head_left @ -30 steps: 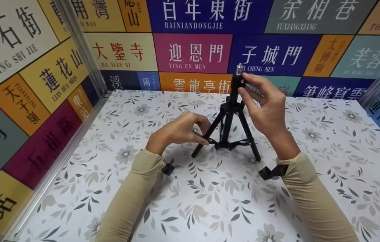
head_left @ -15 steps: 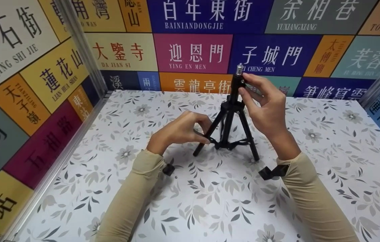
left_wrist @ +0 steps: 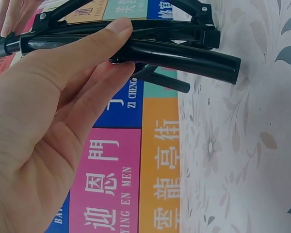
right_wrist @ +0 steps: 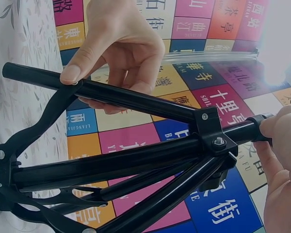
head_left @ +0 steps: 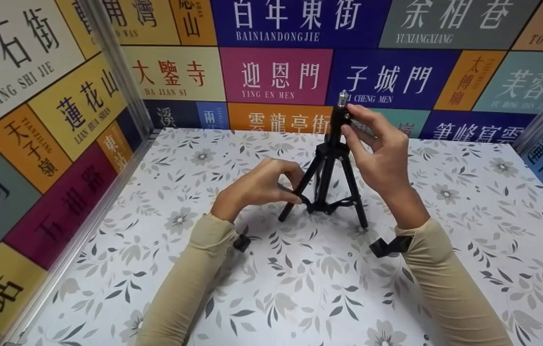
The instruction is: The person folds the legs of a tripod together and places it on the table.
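Observation:
A small black tripod [head_left: 327, 180] stands upright on the patterned table, legs partly spread, a silver screw [head_left: 342, 99] on top. My left hand [head_left: 262, 185] pinches its left leg between thumb and fingers, near the brace joint. In the left wrist view, that leg [left_wrist: 184, 58] passes under the thumb. High on the centre column [right_wrist: 240, 132], my right hand [head_left: 382, 144] grips with thumb and fingertips. Below those fingertips sits the leg collar [right_wrist: 211, 128], apart from them. The right wrist view shows the lower braces [right_wrist: 41, 119] joining the legs to the column's foot.
A table covering [head_left: 262, 288] with grey leaves and flowers lies under the tripod. Behind it rises a wall of coloured sign panels [head_left: 276, 76], and another such wall [head_left: 45, 149] stands at the left. Black wrist mounts [head_left: 387, 246] stick out from both sleeves.
The tripod's legs have drawn slightly inward, and the collar sits a little higher on the column. My left hand has shifted slightly right with its leg; the right hand has stayed put.

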A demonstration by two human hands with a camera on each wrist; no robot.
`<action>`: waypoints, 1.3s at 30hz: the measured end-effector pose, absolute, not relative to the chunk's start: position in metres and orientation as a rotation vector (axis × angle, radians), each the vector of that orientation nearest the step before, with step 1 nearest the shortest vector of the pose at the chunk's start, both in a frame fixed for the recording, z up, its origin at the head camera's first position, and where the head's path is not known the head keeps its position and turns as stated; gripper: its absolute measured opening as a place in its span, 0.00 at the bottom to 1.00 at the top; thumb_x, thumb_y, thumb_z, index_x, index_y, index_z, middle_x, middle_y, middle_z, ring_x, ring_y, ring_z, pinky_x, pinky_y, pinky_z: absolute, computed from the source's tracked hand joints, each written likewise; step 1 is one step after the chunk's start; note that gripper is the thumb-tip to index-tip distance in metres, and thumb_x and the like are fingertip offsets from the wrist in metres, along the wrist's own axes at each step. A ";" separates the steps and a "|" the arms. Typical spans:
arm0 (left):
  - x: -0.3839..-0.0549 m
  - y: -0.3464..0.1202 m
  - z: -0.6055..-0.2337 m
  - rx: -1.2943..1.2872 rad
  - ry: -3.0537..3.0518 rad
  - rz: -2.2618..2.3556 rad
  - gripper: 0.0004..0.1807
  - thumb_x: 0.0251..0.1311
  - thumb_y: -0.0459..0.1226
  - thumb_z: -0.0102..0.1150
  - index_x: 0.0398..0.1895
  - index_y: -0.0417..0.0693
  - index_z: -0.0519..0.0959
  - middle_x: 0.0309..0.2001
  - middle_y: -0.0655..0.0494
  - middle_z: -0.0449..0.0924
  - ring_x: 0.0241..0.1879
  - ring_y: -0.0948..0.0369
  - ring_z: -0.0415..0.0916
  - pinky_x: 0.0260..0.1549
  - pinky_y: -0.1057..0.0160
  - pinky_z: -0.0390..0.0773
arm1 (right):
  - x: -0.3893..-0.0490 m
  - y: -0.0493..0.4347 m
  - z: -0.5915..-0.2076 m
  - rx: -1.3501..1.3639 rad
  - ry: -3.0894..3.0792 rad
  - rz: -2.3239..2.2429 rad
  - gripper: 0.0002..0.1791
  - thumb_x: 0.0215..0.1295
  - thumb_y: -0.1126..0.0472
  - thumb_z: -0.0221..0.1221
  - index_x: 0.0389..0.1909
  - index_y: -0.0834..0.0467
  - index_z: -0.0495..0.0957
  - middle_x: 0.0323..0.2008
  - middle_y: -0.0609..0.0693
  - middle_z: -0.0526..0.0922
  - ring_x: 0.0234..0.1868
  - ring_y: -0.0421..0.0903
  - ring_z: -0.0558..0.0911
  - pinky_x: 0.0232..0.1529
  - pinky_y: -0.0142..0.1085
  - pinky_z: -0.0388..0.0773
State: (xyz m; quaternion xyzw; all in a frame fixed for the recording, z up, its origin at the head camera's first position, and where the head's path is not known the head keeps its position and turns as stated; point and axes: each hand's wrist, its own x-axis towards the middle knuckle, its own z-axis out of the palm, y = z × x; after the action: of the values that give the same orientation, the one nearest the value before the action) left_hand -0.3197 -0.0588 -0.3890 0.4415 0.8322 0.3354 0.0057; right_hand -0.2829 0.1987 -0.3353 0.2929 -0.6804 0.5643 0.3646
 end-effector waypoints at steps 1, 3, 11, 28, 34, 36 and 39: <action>-0.320 -0.058 -0.389 1.378 2.610 1.051 0.16 0.55 0.38 0.85 0.43 0.49 0.87 0.39 0.59 0.90 0.44 0.62 0.87 0.50 0.66 0.86 | -0.283 0.199 -0.335 0.753 -1.752 1.451 0.21 0.69 0.77 0.67 0.62 0.64 0.85 0.61 0.61 0.87 0.64 0.50 0.87 0.63 0.42 0.88; -0.320 -0.058 -0.389 1.371 2.614 1.058 0.16 0.55 0.38 0.85 0.43 0.49 0.87 0.40 0.59 0.90 0.44 0.64 0.87 0.51 0.65 0.86 | -0.283 0.199 -0.335 0.751 -1.756 1.445 0.21 0.69 0.76 0.67 0.62 0.64 0.85 0.61 0.60 0.87 0.64 0.50 0.87 0.63 0.41 0.87; -0.321 -0.054 -0.391 1.377 2.602 1.101 0.16 0.54 0.36 0.84 0.43 0.46 0.86 0.41 0.55 0.91 0.46 0.56 0.88 0.57 0.51 0.87 | -0.282 0.199 -0.335 0.752 -1.748 1.456 0.21 0.69 0.77 0.67 0.61 0.65 0.85 0.61 0.61 0.87 0.64 0.49 0.88 0.63 0.41 0.87; -0.320 -0.049 -0.394 1.411 2.665 1.121 0.15 0.57 0.39 0.84 0.40 0.48 0.85 0.39 0.59 0.89 0.45 0.65 0.86 0.52 0.69 0.85 | -0.282 0.199 -0.337 0.743 -1.750 1.464 0.21 0.69 0.77 0.67 0.61 0.65 0.85 0.61 0.61 0.87 0.64 0.50 0.87 0.63 0.41 0.87; -0.320 -0.048 -0.395 1.413 2.669 1.136 0.16 0.57 0.39 0.84 0.43 0.48 0.85 0.41 0.58 0.90 0.46 0.64 0.87 0.53 0.68 0.85 | -0.282 0.199 -0.337 0.737 -1.768 1.447 0.21 0.70 0.76 0.67 0.62 0.64 0.84 0.62 0.61 0.86 0.65 0.49 0.87 0.64 0.40 0.87; -0.320 -0.047 -0.395 1.423 2.675 1.140 0.16 0.57 0.39 0.84 0.43 0.48 0.85 0.41 0.57 0.90 0.46 0.63 0.87 0.53 0.68 0.85 | -0.282 0.199 -0.337 0.739 -1.771 1.434 0.21 0.70 0.76 0.67 0.63 0.64 0.84 0.63 0.60 0.86 0.66 0.49 0.87 0.64 0.40 0.87; -0.320 -0.047 -0.396 1.442 2.681 1.147 0.16 0.57 0.39 0.84 0.42 0.47 0.85 0.41 0.57 0.90 0.46 0.62 0.87 0.53 0.68 0.85 | -0.282 0.199 -0.337 0.742 -1.769 1.417 0.21 0.70 0.75 0.67 0.63 0.63 0.84 0.62 0.60 0.87 0.65 0.49 0.87 0.63 0.40 0.87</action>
State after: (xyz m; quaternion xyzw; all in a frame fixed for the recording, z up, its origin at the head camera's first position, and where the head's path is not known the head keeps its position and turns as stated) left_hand -0.3205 -0.0466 -0.3962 0.4426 0.8228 0.3521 -0.0559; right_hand -0.2820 0.1986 -0.3368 0.2890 -0.6892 0.5523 0.3694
